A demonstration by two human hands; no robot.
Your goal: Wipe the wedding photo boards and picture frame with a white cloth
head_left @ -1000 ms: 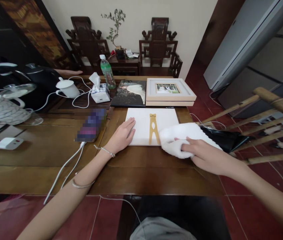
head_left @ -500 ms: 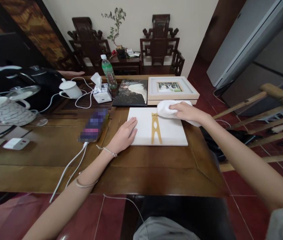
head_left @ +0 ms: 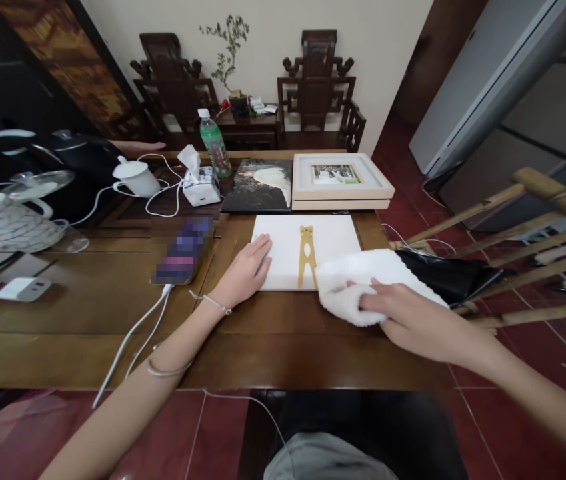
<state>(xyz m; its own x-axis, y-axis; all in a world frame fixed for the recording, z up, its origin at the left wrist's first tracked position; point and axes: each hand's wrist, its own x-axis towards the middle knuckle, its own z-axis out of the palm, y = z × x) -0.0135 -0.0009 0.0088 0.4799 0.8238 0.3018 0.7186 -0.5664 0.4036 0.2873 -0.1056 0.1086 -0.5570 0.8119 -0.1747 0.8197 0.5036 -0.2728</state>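
Observation:
A white board point(head_left: 287, 250) with a yellow cat figure point(head_left: 305, 255) lies flat on the brown wooden table point(head_left: 113, 307). My left hand point(head_left: 243, 272) rests flat on the board's left edge, fingers stretched out. My right hand point(head_left: 403, 315) presses a fluffy white cloth point(head_left: 357, 280) onto the board's near right corner, fingers curled into the cloth.
Behind the board lie a framed photo point(head_left: 340, 179) and a dark picture point(head_left: 260, 185). A phone point(head_left: 183, 249) with a white cable, a tissue box point(head_left: 200, 181), a green bottle point(head_left: 213, 143), cups and a kettle point(head_left: 77, 160) stand to the left. A wooden rack point(head_left: 523, 247) is on the right.
My right hand swept the cloth from the board's far right corner back down to its near right corner. The left hand has stayed on the board's left edge.

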